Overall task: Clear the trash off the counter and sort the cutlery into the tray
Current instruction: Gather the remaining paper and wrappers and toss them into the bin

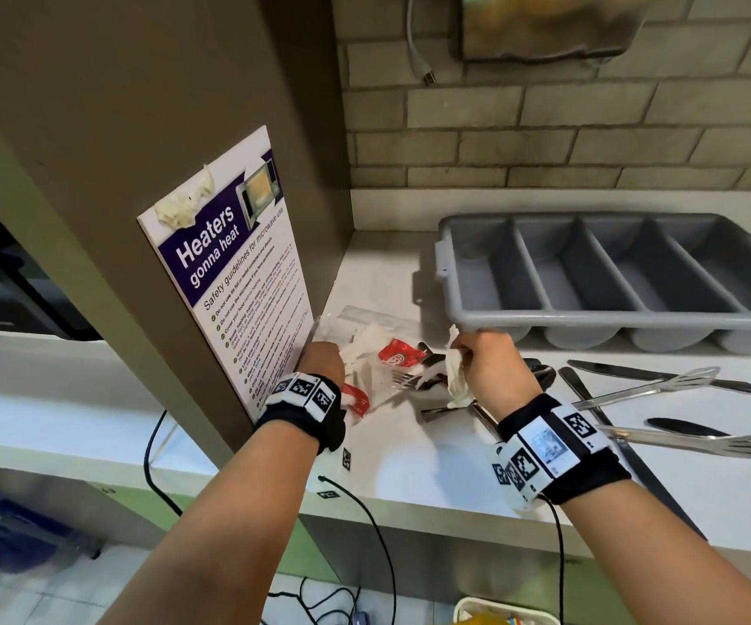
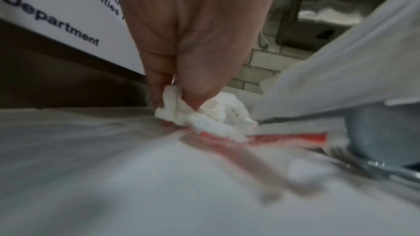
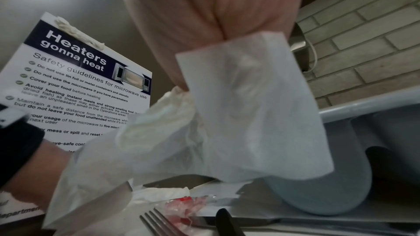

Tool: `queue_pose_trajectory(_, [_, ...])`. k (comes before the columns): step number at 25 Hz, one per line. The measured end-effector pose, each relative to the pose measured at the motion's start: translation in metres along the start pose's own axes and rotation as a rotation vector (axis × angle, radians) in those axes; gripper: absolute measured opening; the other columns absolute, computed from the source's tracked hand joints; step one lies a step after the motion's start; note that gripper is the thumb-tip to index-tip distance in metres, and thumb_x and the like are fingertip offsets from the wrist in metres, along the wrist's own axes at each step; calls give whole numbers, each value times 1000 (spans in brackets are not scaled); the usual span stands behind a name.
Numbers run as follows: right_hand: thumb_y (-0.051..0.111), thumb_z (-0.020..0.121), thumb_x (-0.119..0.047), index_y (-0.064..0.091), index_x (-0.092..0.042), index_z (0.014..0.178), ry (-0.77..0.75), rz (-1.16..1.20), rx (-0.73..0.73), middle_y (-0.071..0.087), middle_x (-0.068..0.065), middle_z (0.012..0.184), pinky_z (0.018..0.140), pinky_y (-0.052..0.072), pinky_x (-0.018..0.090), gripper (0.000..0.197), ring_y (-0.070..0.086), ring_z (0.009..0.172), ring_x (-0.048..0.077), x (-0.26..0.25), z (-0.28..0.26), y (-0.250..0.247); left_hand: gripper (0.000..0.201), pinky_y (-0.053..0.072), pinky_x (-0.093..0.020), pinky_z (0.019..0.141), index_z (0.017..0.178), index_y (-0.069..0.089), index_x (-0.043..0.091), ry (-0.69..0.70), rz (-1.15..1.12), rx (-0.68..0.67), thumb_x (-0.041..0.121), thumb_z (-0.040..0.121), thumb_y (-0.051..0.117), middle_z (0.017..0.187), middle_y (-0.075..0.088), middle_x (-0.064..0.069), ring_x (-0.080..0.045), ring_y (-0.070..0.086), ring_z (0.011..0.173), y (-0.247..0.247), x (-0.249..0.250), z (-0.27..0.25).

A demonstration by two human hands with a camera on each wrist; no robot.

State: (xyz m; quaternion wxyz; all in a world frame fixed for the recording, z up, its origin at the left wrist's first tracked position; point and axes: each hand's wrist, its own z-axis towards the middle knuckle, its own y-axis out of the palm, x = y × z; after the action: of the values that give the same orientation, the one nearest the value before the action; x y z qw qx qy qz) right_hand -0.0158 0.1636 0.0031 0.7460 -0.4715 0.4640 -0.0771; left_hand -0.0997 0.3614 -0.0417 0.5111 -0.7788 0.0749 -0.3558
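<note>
My left hand (image 1: 325,358) pinches a crumpled white napkin (image 2: 204,114) low on the counter beside the wall poster. My right hand (image 1: 484,360) grips another white napkin (image 1: 457,381), lifted above the cutlery pile; it hangs wide in the right wrist view (image 3: 250,110). Red sauce sachets (image 1: 398,353) lie among tissue scraps between my hands. A fork (image 1: 405,378) and spoons lie under the napkin. The grey cutlery tray (image 1: 612,281) with several empty compartments stands behind. Knives (image 1: 657,375) and tongs (image 1: 648,387) lie to the right.
A "Heaters gonna heat" poster (image 1: 233,272) hangs on the brown panel at left. Brick wall behind, with a metal dispenser (image 1: 549,24) above. Black cables hang off the counter's front edge (image 1: 409,507). A microwave (image 1: 8,281) sits far left.
</note>
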Motion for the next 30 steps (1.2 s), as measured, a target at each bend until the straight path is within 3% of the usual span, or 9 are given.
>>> queue_pose_trajectory(4, [44,80,8,70,0,91,4,13,7,72,24,87,80,54,31,29,67,85,32,0,-9,-9,31,49,-38,95,119,58,-5,-39,-2,130,1,91,45,121,63,-24,-37,60,113,-14,3,0])
queue_pose_trajectory(8, [41,79,14,69,5,88,17,84,44,71,21,79,57,39,-3,30,64,69,17,-4,-16,-24,29,52,-35,87,110,65,3,-5,-240,295,1,93,41,110,68,-21,-34,65,99,-43,20,-7])
queue_pose_trajectory(10, [39,84,13,69,7,88,5,137,91,69,20,77,58,36,-4,31,62,64,5,-4,-21,-30,28,55,-32,79,102,68,11,52,-335,368,3,90,44,99,71,-16,-31,66,87,-53,30,-18])
queue_pose_trajectory(16, [45,82,12,70,-1,100,25,105,255,68,21,99,72,41,17,34,61,81,29,18,-47,-61,25,33,-6,62,107,67,6,238,-505,535,1,87,53,89,62,-2,-12,55,83,-77,75,-88])
queue_pose_trajectory(18, [46,77,17,71,1,99,19,139,338,68,21,100,76,37,8,37,61,82,24,30,-62,-77,26,37,-3,57,107,68,7,278,-539,575,1,85,54,89,63,-1,-10,56,83,-73,88,-116])
queue_pose_trajectory(22, [50,73,19,71,-1,98,43,186,359,64,9,89,71,37,2,39,54,79,14,69,-114,-111,31,46,-4,53,110,67,10,302,-619,453,-2,84,55,87,65,0,-10,59,68,-25,118,-183])
queue_pose_trajectory(26, [51,71,20,72,-4,94,75,250,272,61,1,86,68,41,4,40,55,71,2,112,-183,-120,35,48,-9,63,103,70,7,242,-625,255,-11,78,53,85,70,-5,-12,62,77,56,128,-246])
queue_pose_trajectory(28, [50,70,21,73,-6,93,114,254,179,61,2,84,65,39,-5,42,54,64,-5,140,-218,-113,34,50,-12,63,90,71,12,186,-627,122,-13,78,51,77,71,-3,-2,63,65,98,126,-275])
queue_pose_trajectory(30, [50,69,21,73,-5,93,166,247,104,67,10,88,66,38,-6,42,53,64,-7,165,-251,-101,38,44,-1,53,78,65,20,144,-593,-8,-14,78,49,64,63,9,14,56,48,137,117,-298])
